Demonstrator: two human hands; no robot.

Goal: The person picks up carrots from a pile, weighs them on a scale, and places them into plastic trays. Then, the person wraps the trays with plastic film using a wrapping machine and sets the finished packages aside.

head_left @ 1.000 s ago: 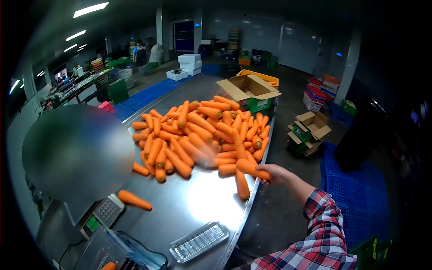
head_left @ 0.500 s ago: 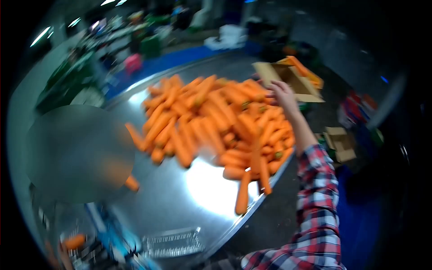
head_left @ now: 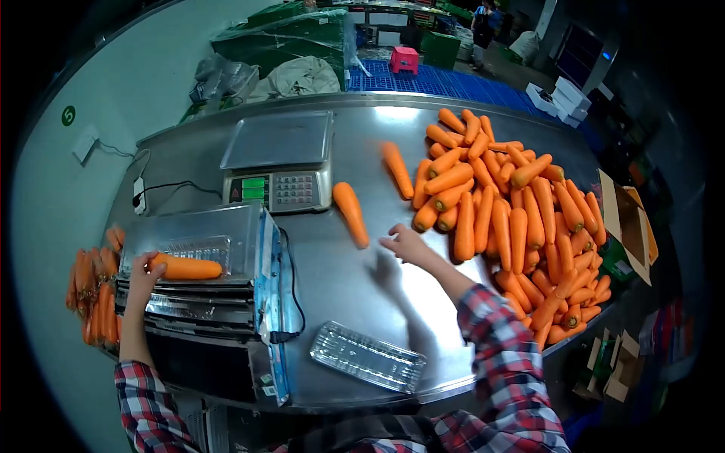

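My left hand grips one end of a carrot, which lies across a clear plastic tray on top of the wrapping machine. Over the metal table, my right hand has its fingers apart and nothing in them. Just left of it lies a single carrot. Another carrot, slightly blurred at its far end, sits farther back by the big pile of carrots. A second clear tray rests near the table's front edge.
A digital scale stands behind the machine. More carrots are heaped at far left. A black cable runs along the machine's right side. Cardboard boxes sit beyond the table's right edge. Farther back is a pink stool.
My view has swung left, bringing in the scale and machine. My right hand has come away from the cardboard box by the pile to the table's middle. My left hand now shows, holding a carrot.
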